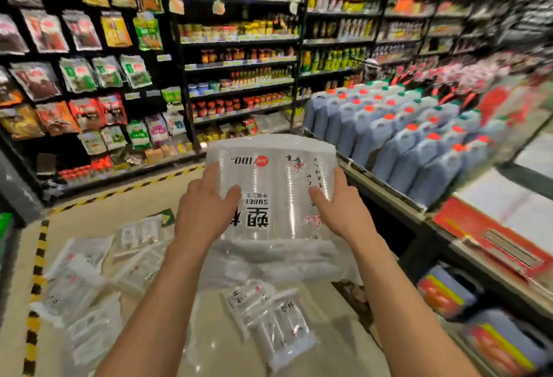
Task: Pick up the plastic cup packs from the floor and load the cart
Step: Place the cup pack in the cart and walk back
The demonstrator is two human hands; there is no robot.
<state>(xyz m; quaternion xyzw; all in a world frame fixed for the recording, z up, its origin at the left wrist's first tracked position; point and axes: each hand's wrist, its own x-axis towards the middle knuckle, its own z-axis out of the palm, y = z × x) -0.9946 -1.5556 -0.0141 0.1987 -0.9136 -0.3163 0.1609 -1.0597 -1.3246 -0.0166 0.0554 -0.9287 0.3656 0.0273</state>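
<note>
One pack (pixel 270 194) of clear plastic cups is up off the floor (pixel 125 212), held out in front at chest height, roughly in the middle of the view. The left hand (pixel 206 209) grips its left edge, fingers curled round the side and thumb pressed on the printed face; the right hand (pixel 338 209) does the same on the right edge. Both are closed on the wrapper, not flat under it. The pack hangs upright with its print upside down to the wearer.

Many more packs are still on the floor. A loose heap (pixel 89 280) lies at about 8 o'clock from the held pack, beside the yellow-and-black floor tape (pixel 37 272). Two or three smaller packs (pixel 275 316) lie at 6 o'clock, between the forearms. Just beneath the held pack, a hazy clear mass (pixel 269 260) looks like further wrapped packs, though blur makes the count uncertain.

No cart can be made out with confidence here. At 3 o'clock stands a low display of blue jugs (pixel 404 137) with red and green caps; at 12 o'clock and 10 o'clock are shelves (pixel 239 41) of jars and hanging bags.

My judgement: the task is early to midway. One pack is in hand and not yet loaded, and most of the floor stock is left to gather. How much already sits in the cart cannot be told.
</note>
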